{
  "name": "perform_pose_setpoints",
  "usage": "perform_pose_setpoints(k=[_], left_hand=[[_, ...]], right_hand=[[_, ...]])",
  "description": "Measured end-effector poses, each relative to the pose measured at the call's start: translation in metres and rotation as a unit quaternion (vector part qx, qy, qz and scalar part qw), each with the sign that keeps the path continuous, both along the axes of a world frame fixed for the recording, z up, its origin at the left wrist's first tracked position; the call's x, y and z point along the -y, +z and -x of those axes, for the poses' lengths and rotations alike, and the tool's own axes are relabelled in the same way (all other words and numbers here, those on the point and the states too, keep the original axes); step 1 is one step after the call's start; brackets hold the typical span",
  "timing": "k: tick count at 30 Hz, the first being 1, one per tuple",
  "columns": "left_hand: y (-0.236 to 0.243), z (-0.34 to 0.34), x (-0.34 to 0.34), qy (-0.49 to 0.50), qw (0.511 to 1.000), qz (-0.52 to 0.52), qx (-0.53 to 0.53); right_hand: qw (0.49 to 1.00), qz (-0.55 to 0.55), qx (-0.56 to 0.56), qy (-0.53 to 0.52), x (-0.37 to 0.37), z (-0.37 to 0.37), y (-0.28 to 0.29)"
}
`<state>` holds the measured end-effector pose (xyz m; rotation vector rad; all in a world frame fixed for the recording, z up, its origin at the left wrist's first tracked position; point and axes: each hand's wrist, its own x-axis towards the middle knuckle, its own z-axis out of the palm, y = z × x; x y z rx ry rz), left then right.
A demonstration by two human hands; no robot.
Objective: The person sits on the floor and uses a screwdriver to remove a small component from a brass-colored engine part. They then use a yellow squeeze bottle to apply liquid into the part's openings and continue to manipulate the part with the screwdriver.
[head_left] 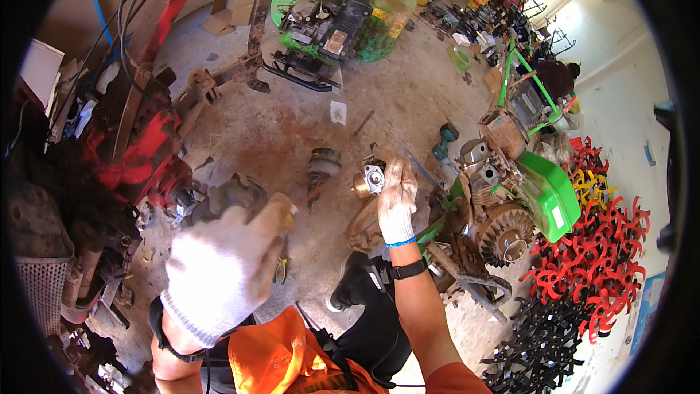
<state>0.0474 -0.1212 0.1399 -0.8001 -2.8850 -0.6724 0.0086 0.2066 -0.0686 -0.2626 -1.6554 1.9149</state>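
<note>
My right hand (396, 201), in a white knit glove with soiled fingers, grips a small metal carburetor (372, 179) at the centre of the head view. My left hand (222, 263), also gloved and washed out by light, is lower left with its fingers closed round a small yellow object (290, 217) I cannot make out. On the concrete below lie a dark cylindrical part (323, 171), a pair of yellow-handled pliers (281, 271) and a teal power tool (443, 142). Right of my right hand stands an engine (481, 171) with a green tank (550, 201).
Red machinery (131, 160) crowds the left. A green machine (343, 18) stands at the back; a green-framed one (521, 102) is at right. Red tiller blades (590, 263) and black ones (532, 343) are piled along the right wall (627, 109). The concrete floor (372, 87) carries scattered parts.
</note>
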Motion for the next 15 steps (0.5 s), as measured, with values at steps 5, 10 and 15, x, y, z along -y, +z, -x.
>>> perform_pose_setpoints(k=[5, 10, 15], left_hand=[[0.008, 0.002, 0.01, -0.017, 0.999, -0.02, -0.025], [-0.003, 0.002, 0.002, -0.063, 0.998, 0.003, 0.015], [-0.014, 0.004, -0.001, -0.076, 0.996, 0.02, 0.033]], right_hand=[[1.0, 0.017, 0.021, 0.011, -0.011, -0.005, -0.006], [0.982, 0.074, -0.126, 0.123, -0.01, -0.004, -0.011], [0.966, 0.03, -0.203, 0.159, 0.0, 0.003, -0.007]])
